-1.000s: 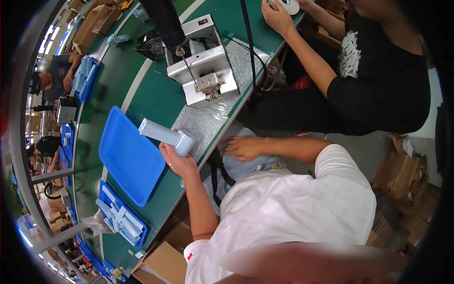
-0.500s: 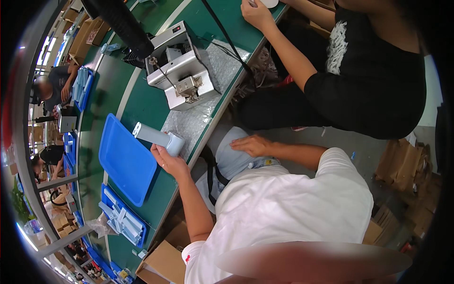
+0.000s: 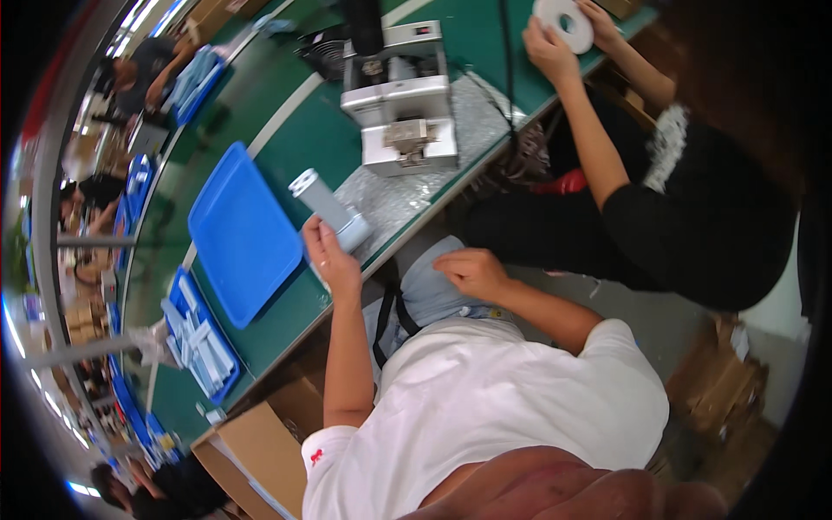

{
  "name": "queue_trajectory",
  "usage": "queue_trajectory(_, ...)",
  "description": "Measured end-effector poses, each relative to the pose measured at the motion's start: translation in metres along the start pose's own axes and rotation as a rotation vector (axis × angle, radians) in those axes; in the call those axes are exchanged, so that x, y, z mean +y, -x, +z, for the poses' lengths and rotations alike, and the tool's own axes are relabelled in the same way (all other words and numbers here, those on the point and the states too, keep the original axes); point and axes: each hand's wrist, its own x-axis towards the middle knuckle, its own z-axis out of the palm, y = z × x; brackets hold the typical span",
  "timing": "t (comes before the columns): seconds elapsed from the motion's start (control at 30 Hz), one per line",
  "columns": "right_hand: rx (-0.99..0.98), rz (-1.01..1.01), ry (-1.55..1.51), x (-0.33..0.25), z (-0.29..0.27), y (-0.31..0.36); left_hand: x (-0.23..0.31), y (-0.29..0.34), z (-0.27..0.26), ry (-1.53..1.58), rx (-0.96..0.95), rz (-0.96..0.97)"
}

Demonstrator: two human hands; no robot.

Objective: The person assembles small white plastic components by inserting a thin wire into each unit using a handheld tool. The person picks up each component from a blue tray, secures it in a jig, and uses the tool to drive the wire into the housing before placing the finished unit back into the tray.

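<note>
My left hand (image 3: pixel 333 260) is raised at the table's near edge. Its fingers are stretched upward beside a pale grey-blue device (image 3: pixel 322 201), a tube with a wider, glossy base (image 3: pixel 351 232). The fingers overlap the near side of this device; whether they press on it I cannot make out. The device sits at the border of a sheet of bubble wrap (image 3: pixel 381 201). Over my light blue trouser leg (image 3: pixel 425 290) rests my right hand (image 3: pixel 475 274), loosely bent, with nothing seen in it. A blue tray (image 3: pixel 244 234) lies left of the device.
A metal bench machine (image 3: pixel 403 113) stands on the green table (image 3: pixel 286 130). Another blue tray (image 3: pixel 204 342) holds several pale parts. An open cardboard box (image 3: pixel 251 451) is below the edge. To the right, a co-worker's hands (image 3: pixel 555 56) hold a white ring (image 3: pixel 568 26).
The whole view has shifted, so the table's contents sit higher. My left fingers point more upward beside the device. My right hand has lifted its knuckles slightly. The co-worker's white ring shows more fully.
</note>
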Motion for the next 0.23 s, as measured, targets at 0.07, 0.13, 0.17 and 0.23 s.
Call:
queue_trajectory(0.07,0.240,-0.235,0.027,-0.044,-0.048,-0.069,0.003,0.004,-0.001,0.054,0.000,-0.019)
queue_trajectory(0.13,0.511,-0.376,0.227,-0.053,-0.083,-0.124,0.005,0.004,-0.002,0.034,-0.022,0.009)
queue_trajectory(0.17,0.632,-0.395,0.242,-0.053,-0.097,-0.151,0.006,0.005,-0.001,0.033,-0.040,0.025)
queue_trajectory(0.23,0.768,-0.433,0.292,-0.041,-0.119,-0.208,0.007,0.006,0.000,0.050,-0.030,0.035)
